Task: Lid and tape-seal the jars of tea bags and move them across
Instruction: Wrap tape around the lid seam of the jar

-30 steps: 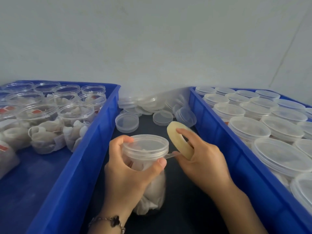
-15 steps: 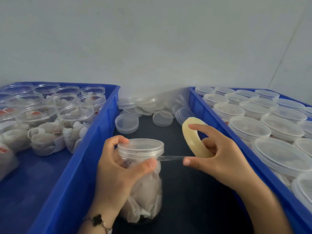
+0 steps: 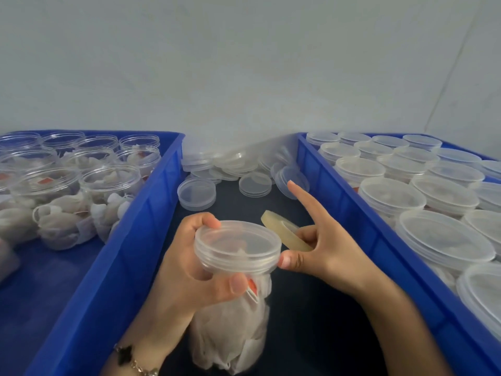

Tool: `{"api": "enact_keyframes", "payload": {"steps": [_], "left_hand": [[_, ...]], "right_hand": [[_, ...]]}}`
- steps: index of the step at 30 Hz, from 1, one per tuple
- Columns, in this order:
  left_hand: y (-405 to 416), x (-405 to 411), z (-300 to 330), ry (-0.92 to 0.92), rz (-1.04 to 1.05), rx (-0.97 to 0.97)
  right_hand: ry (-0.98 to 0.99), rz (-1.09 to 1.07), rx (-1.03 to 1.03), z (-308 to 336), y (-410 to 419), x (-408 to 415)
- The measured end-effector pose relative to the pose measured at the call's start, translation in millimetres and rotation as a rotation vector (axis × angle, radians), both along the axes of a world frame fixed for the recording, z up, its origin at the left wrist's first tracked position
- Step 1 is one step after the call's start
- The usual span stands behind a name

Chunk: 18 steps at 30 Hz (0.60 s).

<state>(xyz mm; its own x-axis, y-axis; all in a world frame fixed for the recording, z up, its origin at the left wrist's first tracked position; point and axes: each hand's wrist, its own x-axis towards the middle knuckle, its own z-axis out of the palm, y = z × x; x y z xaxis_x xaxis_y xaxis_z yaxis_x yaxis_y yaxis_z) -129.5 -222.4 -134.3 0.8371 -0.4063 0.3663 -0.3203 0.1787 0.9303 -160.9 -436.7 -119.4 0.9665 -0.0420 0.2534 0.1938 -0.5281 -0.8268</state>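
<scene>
Two blue crates are seen w/ a dark table strip [image 3: 311, 308] between them. In the middle, a clear jar [image 3: 230, 316] packed w/ tea bags is held up by the left hand [image 3: 187, 264], fingers and thumb curled round its neck just under the lid [image 3: 237, 244], which is already seated on the jar. The right hand [image 3: 322, 248] is placed just beside the lid on its right: the thumb tip is pressed against the lid rim, the index finger is stretched up and away, and a tape roll [image 3: 284, 233] is carried on the remaining fingers, curled through its centre. Whether a tape strip is stuck to the rim can't be told. The left crate [image 3: 130, 240] is filled at its far end w/ open, unlidded jars [image 3: 108, 183] of tea bags; loose tea bags [image 3: 62, 226] are piled just in front of them. The right crate [image 3: 385, 240] is packed w/ lidded jars [image 3: 393, 196]. Spare lids [image 3: 233, 166] are heaped at the far end of the table strip, and one stack [image 3: 197, 194] is set apart, nearer the left crate. A bracelet [image 3: 135, 359] is worn on the left wrist.
</scene>
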Motion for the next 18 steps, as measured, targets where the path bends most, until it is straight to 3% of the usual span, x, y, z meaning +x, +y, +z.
{"api": "enact_keyframes", "payload": {"steps": [5,10,15,18], "left_hand": [[-3,-4,-1,0.021,-0.127,0.065],[-10,-2,-2,-0.006,0.044,0.068],[-6,0,-2,-0.035,0.254,0.152],[-1,-8,7,-0.081,0.331,0.324]], "right_hand": [[0.012,0.011,0.006,1,-4,1],[-0.075,-0.1,-0.021,1,0,1],[-0.012,-0.214,-0.127,-5,14,6],[-0.034,-0.231,-0.243,-8,19,4]]}}
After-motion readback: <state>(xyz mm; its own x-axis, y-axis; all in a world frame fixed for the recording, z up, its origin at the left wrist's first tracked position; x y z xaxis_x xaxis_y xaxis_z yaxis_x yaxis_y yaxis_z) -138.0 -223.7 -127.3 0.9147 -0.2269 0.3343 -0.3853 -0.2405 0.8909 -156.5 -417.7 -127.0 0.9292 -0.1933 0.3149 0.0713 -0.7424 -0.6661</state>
